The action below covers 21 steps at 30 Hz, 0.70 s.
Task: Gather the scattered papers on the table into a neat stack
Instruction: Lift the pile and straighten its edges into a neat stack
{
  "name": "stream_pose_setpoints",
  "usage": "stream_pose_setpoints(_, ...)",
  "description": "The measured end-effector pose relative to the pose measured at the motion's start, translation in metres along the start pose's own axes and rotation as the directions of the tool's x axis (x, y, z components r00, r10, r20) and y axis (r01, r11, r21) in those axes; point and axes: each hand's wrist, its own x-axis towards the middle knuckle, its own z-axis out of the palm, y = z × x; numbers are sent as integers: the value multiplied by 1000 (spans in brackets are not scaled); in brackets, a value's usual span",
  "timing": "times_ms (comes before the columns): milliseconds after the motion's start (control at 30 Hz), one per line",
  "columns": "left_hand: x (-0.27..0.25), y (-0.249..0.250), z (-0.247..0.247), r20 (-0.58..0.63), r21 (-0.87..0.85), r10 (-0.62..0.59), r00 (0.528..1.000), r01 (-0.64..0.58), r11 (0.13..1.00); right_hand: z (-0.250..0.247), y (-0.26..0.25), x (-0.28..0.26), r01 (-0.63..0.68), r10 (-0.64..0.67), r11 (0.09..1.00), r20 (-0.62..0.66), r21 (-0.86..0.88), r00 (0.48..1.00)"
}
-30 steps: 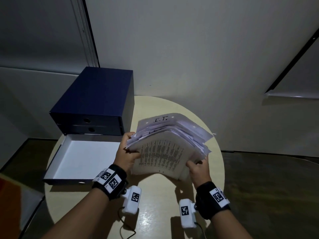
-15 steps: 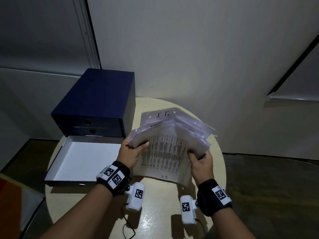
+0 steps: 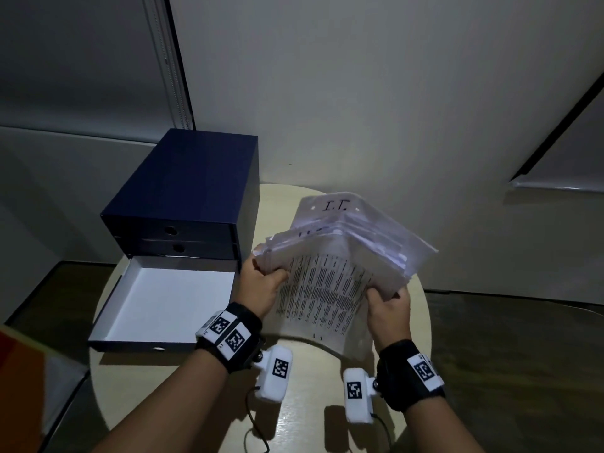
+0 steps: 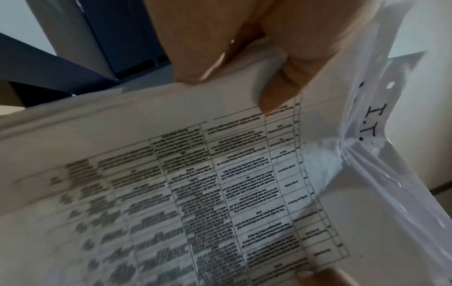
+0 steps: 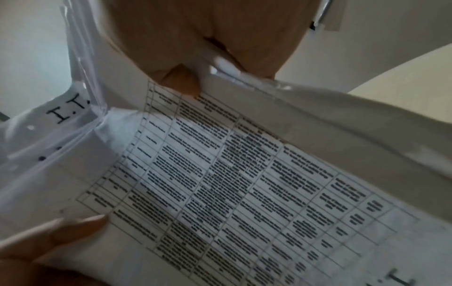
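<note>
Both hands pinch the papers [image 3: 330, 276] by their side edges, thumbs on the printed front page. The left hand [image 3: 258, 289] holds one side and the right hand [image 3: 387, 304] the other, lifting them off the table [image 3: 304, 403], probably to square the uneven edges. Past the left hand sits an open tray [image 3: 163, 305], then the box [image 3: 186, 191].

Round table [image 3: 421, 325], drawer unit [image 3: 183, 204] atop

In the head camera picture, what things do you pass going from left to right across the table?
Open white drawer → left hand → bundle of papers → right hand.
</note>
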Motion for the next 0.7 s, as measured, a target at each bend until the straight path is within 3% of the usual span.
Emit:
stream_pose_setpoints(200, -8, -5, -8, 57, 7, 170, 984, -171, 985, -8, 3, -8, 58, -57, 998, 75, -16, 996)
stream_pose_setpoints(367, -6, -1, -7, 75, -55, 216, 973, -212, 976, -7, -4, -9, 95, -105, 992, 122, 81, 987)
stream_pose_setpoints(533, 0, 9, -1, -29, -72, 270, 962, -271, 960, -2, -25, -14, 159, -180, 973, 115, 167, 977)
stream_pose_setpoints(700, 4, 8, -1, -83, -85, 222, 972, -229, 970, 0, -30, -13, 191, -209, 969, 103, 157, 972)
